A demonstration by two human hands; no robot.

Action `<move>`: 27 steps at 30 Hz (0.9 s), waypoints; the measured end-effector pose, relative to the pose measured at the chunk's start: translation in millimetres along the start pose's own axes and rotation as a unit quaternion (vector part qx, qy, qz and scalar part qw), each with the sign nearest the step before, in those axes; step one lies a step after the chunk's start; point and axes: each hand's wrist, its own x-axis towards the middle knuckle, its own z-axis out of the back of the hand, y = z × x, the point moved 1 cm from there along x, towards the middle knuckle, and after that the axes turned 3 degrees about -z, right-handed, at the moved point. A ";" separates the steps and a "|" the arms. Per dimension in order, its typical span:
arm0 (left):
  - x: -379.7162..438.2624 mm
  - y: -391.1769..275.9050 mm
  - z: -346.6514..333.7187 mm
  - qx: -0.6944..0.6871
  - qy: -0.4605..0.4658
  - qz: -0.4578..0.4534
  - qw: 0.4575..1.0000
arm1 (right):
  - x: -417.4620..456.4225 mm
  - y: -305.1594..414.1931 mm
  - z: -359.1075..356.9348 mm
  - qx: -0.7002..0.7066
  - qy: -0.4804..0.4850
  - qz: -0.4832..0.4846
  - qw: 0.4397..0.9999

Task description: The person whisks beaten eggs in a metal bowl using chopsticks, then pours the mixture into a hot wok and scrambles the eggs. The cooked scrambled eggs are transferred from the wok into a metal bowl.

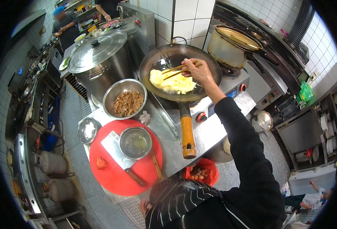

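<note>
My right hand (198,70) grips a pair of wooden chopsticks (176,71) above a wok (154,90). Their tips touch a mass of yellow cooked egg (180,83) lying in oil. The wok's wooden handle (187,134) points towards me, with neither hand on it. Low down beside my striped apron (180,197), my left hand (144,206) shows only in part, and its fingers are mostly hidden. On a round red cutting board (111,180) lie a cleaver (122,156), a piece of tomato (101,163), a second pair of chopsticks (156,164) and a metal bowl (135,143).
A bowl of cooked meat pieces (128,103) and a small bowl of white stuff (88,130) stand left. Behind are a lidded stockpot (99,57) and, right, a large pot (228,48). A red-lined bin (201,171) holds eggshells. Other people are further off.
</note>
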 end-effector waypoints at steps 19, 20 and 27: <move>206.9 -92.3 -36.7 -0.307 -0.082 0.267 0.910 | -117.4 46.0 88.1 -0.036 -0.258 0.091 0.961; 214.5 -79.8 -43.1 -0.316 -0.091 0.274 0.904 | -121.0 42.5 89.8 -0.015 -0.264 0.095 0.960; 256.4 -53.8 -69.3 -0.405 -0.026 0.432 0.805 | -146.1 30.3 90.5 0.055 -0.271 0.087 0.957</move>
